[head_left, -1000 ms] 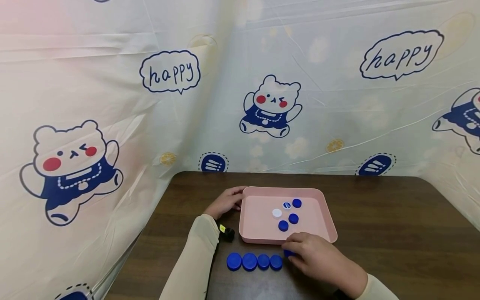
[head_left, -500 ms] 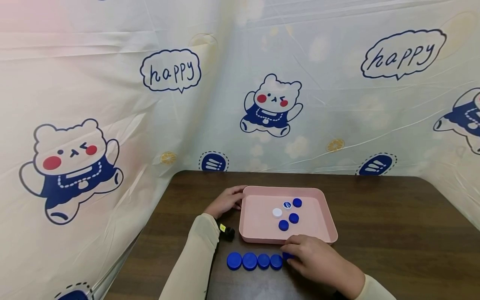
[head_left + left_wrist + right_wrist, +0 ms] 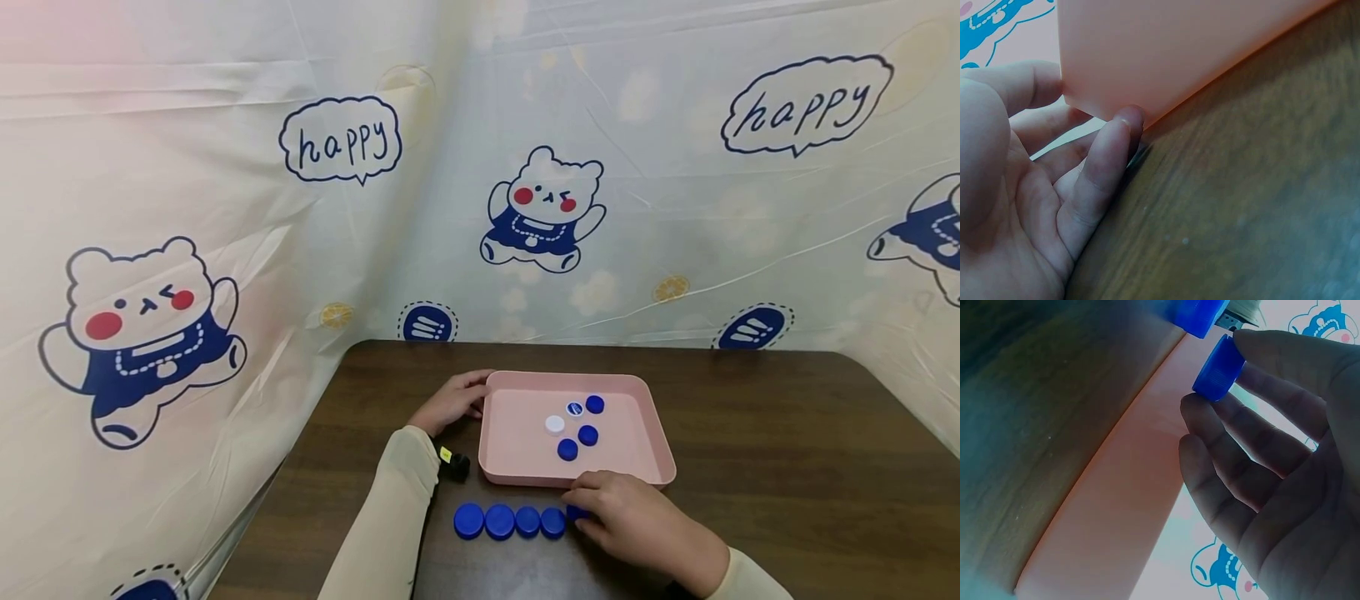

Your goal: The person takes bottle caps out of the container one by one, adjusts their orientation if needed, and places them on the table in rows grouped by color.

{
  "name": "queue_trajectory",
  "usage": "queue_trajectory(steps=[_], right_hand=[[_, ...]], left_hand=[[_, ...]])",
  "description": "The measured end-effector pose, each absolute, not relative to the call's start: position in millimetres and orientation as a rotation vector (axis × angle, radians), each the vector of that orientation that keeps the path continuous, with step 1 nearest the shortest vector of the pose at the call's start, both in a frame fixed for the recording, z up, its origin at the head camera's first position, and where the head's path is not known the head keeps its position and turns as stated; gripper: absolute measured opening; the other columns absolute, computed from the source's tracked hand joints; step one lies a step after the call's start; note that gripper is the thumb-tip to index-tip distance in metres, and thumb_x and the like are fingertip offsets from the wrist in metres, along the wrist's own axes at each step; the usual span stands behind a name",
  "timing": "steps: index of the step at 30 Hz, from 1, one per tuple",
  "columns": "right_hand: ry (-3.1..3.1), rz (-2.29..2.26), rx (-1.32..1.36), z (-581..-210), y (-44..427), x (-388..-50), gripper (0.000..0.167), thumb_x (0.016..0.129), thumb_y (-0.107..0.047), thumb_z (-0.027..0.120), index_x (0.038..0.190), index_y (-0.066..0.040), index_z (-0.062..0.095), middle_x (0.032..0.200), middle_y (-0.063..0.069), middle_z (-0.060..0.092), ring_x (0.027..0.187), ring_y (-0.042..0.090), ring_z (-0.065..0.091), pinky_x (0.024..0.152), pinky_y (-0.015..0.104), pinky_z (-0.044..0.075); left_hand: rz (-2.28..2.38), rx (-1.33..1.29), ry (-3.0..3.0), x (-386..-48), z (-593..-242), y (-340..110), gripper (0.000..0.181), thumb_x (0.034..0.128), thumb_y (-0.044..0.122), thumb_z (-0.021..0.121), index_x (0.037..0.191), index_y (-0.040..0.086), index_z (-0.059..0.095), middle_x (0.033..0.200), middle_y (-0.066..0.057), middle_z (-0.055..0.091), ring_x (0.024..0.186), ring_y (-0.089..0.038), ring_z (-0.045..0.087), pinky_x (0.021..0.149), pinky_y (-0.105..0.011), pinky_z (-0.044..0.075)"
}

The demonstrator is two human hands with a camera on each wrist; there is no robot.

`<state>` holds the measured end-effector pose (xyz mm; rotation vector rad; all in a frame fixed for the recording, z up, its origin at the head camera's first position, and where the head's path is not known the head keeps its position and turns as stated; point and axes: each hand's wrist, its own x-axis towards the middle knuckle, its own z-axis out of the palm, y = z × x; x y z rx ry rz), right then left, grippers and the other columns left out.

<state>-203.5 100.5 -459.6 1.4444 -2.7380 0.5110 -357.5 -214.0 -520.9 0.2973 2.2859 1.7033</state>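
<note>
My right hand (image 3: 637, 521) pinches a blue bottle cap (image 3: 1219, 369) between thumb and fingertips, at the right end of a row of blue bottle caps (image 3: 527, 522). In the head view the fingers partly cover this cap. In the right wrist view another blue cap (image 3: 1200, 315) of the row sits just beyond it. My left hand (image 3: 450, 406) is at the left side of a pink tray (image 3: 491, 471); in the left wrist view its loosely bent fingertips touch the outer wall near a corner. Inside the tray lie blue caps (image 3: 588, 435), a white cap (image 3: 554, 425) and a white-and-blue printed one (image 3: 574, 409).
The brown wooden table (image 3: 765, 450) spreads around the tray. A patterned cloth (image 3: 645, 192) with bears hangs behind and beside it. A small black device with a yellow tag (image 3: 454, 465) is at my left wrist, near the tray's left wall.
My right hand has shifted slightly left with the pinched cap, closer to the row's end, and has stayed there since half a second ago. My left hand and the tray have not visibly moved.
</note>
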Motion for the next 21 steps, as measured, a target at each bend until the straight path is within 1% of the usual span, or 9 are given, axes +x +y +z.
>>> queue_trajectory(steps=[9, 14, 21], right_hand=[[-2.791, 0.514, 1.442, -461.8, 100.2, -205.3, 0.022, 0.085, -0.014, 0.074, 0.107, -0.012, 0.074, 0.097, -0.007, 0.066, 0.086, 0.005, 0.06, 0.078, 0.031, 0.054], [-2.82, 0.506, 1.437, -460.8, 99.6, -206.8, 0.023, 0.086, -0.015, 0.074, 0.109, -0.011, 0.073, 0.1, -0.006, 0.067, 0.089, 0.006, 0.062, 0.08, 0.032, 0.054], [-2.839, 0.497, 1.442, -463.2, 98.3, -206.9, 0.023, 0.086, -0.015, 0.074, 0.108, -0.01, 0.072, 0.099, -0.007, 0.067, 0.088, 0.006, 0.062, 0.08, 0.033, 0.054]], left_hand=[[1.697, 0.289, 2.296, -358.5, -519.6, -213.1, 0.042, 0.1014, 0.025, 0.051, 0.143, 0.016, 0.05, 0.113, -0.009, 0.063, 0.087, -0.023, 0.062, 0.074, -0.035, 0.054], [1.699, 0.289, 2.297, -358.5, -516.9, -213.1, 0.043, 0.1013, 0.024, 0.051, 0.143, 0.015, 0.05, 0.113, -0.009, 0.062, 0.087, -0.023, 0.062, 0.074, -0.035, 0.054], [1.682, 0.268, 2.303, -358.3, -520.6, -213.6, 0.044, 0.101, 0.028, 0.053, 0.143, 0.016, 0.05, 0.115, -0.009, 0.062, 0.088, -0.024, 0.062, 0.076, -0.035, 0.054]])
